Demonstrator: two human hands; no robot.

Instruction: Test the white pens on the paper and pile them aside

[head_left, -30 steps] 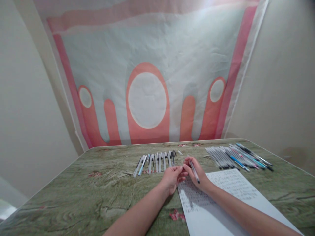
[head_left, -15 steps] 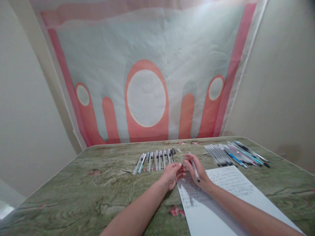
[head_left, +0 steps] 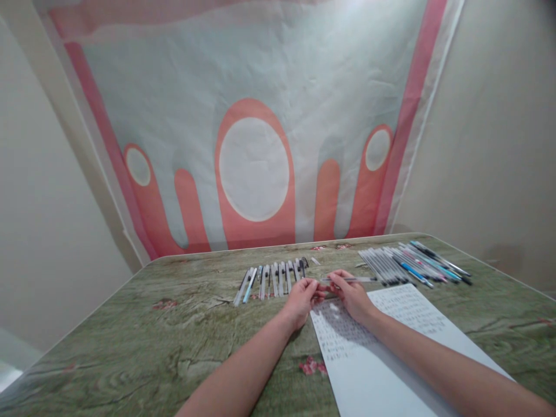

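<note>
My right hand (head_left: 355,300) is closed around a slim clear pen (head_left: 365,280), which lies nearly level. One end of the pen sticks out to the right and the other points towards my left hand (head_left: 301,302). The left fingers are pinched close to that end; what they hold, if anything, is too small to make out. Below both hands lies a white sheet of paper (head_left: 369,370) with rows of handwriting on its upper part. My right forearm crosses over the sheet.
Left of the hands, several pens (head_left: 274,280) lie side by side in a row. A small whitish piece (head_left: 315,261) rests beyond them. Several more pens and thin sticks (head_left: 391,266) spread out at the right. All are on a wood-patterned tabletop (head_left: 143,347) before a printed hanging (head_left: 256,168).
The pen in my right hand has turned from steeply slanted to nearly level. Both hands have come closer together at its left end. The view has shifted slightly.
</note>
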